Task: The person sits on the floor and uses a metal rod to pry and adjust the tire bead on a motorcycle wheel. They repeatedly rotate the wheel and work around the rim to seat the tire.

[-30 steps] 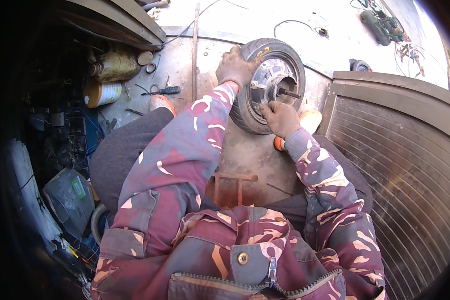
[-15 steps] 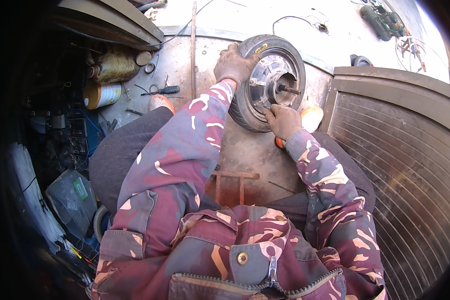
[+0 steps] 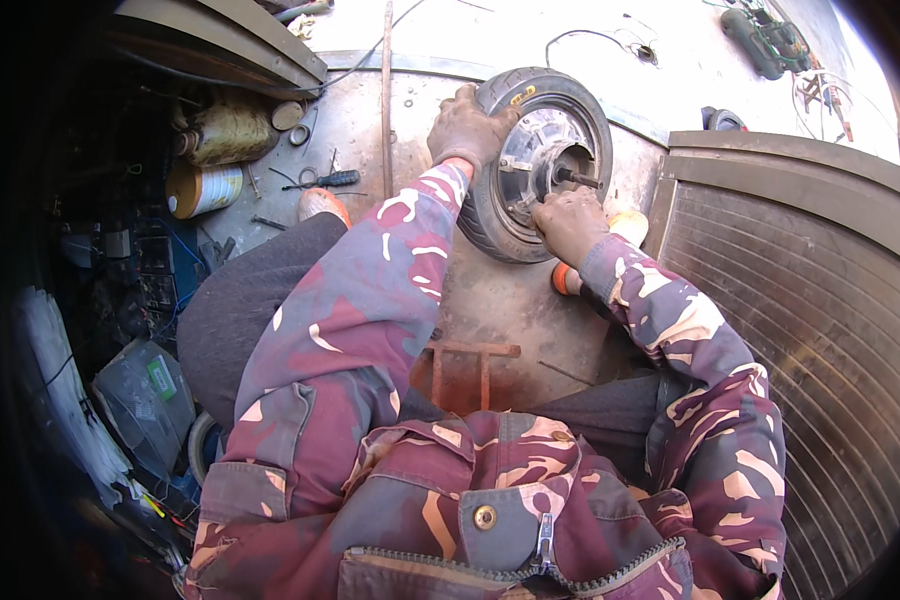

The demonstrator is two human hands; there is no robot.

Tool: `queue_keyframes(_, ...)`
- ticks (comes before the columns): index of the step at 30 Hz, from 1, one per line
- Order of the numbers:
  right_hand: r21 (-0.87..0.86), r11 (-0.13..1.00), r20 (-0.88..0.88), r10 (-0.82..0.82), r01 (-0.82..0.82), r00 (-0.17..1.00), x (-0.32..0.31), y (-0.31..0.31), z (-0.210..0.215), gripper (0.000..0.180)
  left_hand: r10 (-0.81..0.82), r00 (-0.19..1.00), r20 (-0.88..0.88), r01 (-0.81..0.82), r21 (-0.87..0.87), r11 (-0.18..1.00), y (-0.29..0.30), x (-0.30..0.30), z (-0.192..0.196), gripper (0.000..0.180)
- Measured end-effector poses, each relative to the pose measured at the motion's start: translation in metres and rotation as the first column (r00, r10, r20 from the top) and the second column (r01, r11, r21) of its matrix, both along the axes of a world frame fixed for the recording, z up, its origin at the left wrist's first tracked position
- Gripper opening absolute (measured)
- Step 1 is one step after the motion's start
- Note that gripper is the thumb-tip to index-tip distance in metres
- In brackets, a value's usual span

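A small wheel with a black tyre and a silvery metal hub stands tilted on the floor between my feet. A dark axle sticks out of the hub's centre towards the right. My left hand is wrapped over the tyre's upper left side and steadies it. At the lower right of the hub, just below the axle, my right hand has its fingers curled together against the hub face. Whatever those fingers hold, if anything, is hidden.
A ribbed brown metal panel bounds the right side. On the left lie a dark-handled screwdriver, a yellow can and a grimy jug. A rod lies beyond my left arm, and a rusty metal frame before me.
My right hand has shifted slightly up along the hub towards the axle, its fingers more curled, and the right elbow has swung outward. My left hand and the wheel have stayed nearly still.
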State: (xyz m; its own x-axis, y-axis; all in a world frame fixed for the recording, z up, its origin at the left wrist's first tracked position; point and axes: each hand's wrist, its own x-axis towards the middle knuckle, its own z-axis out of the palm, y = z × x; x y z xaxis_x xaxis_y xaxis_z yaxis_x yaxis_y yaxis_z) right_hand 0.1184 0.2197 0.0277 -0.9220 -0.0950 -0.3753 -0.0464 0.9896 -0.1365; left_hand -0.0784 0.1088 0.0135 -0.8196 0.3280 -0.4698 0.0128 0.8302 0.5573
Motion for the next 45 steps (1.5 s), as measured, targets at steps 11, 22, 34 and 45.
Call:
queue_keyframes(11,-0.186,-0.314,0.893,-0.449,0.931,0.027,0.009,-0.023,-0.024,0.042,-0.002,0.999,0.047,0.002,-0.013,1.0,0.001,-0.004,-0.001,0.097)
queue_keyframes(22,-0.069,0.939,0.133,-0.327,0.338,0.936,-0.006,-0.019,0.024,0.048,-0.009,1.0,0.016,0.009,-0.024,1.0,0.003,-0.004,-0.001,0.088)
queue_keyframes(34,-0.196,-0.182,0.746,-0.665,0.964,0.026,0.021,-0.014,-0.017,0.052,-0.002,1.0,0.029,0.003,-0.021,1.0,0.002,-0.005,-0.001,0.09)
queue_keyframes(45,-0.089,0.79,0.302,-0.559,0.606,0.773,0.008,-0.013,-0.005,0.053,-0.007,1.0,0.013,0.007,-0.016,1.0,0.002,-0.005,-0.003,0.09)
